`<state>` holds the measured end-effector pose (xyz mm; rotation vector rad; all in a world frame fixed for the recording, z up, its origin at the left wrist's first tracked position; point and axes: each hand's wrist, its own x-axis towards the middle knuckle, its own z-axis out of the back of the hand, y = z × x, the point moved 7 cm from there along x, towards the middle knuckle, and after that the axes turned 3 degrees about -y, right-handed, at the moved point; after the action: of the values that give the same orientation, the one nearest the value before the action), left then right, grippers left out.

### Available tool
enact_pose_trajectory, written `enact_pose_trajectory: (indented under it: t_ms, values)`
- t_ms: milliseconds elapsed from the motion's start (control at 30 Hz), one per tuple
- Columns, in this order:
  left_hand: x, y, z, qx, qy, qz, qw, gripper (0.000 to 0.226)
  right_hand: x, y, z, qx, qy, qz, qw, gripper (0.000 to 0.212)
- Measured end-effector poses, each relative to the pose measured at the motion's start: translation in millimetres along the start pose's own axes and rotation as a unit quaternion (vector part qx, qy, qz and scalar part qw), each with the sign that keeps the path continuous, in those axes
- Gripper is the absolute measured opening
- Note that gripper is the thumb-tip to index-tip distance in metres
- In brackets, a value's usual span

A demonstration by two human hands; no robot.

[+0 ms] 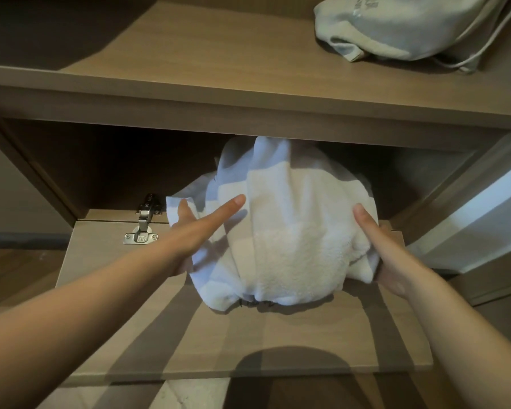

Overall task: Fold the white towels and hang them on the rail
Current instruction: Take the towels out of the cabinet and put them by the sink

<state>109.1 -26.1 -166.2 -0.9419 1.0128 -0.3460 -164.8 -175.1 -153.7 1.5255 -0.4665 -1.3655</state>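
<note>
The white towels (pixel 286 231) lie in a loose heap across the hinged edge of the drop-down door (pixel 248 343). They are half inside the cupboard opening and half out on the door, probably because they are being scooped out for folding. No rail is in sight.

The left hand (pixel 198 231) is spread flat against the heap's left side, with its forefinger straight on the cloth and its thumb apart. The right hand (pixel 387 255) cups the right side. Its fingers go under the cloth, so I cannot tell whether they curl.

A metal hinge (pixel 143 225) sits near the door's back left corner, and a drawstring bag (pixel 396 25) rests on the shelf (pixel 189 54) above.
</note>
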Motion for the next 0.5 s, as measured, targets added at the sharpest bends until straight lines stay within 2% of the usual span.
enact_pose_trajectory:
  t_ms: [133, 300, 400, 500]
  values:
    - [7.5, -9.7, -15.8, 0.003, 0.01, -0.004, 1.0, 0.155, 15.0, 5.2, -8.4, 0.02, -0.002, -0.003, 1.0, 0.128]
    - [12.8, -14.2, -30.9, -0.02, 0.0, -0.028, 0.999, 0.136, 13.7, 8.4, -18.6, 0.012, 0.023, 0.027, 0.999, 0.097]
    - [14.5, -13.5, -34.7, -0.037, -0.005, -0.041, 0.998, 0.127, 13.4, 4.6, -21.9, 0.013, 0.03, 0.032, 0.999, 0.094]
    - [14.4, -10.9, -34.9, -0.067, 0.007, -0.029, 0.997, 0.124, 11.1, 3.3, -28.0, 0.028, 0.047, 0.04, 0.998, 0.083]
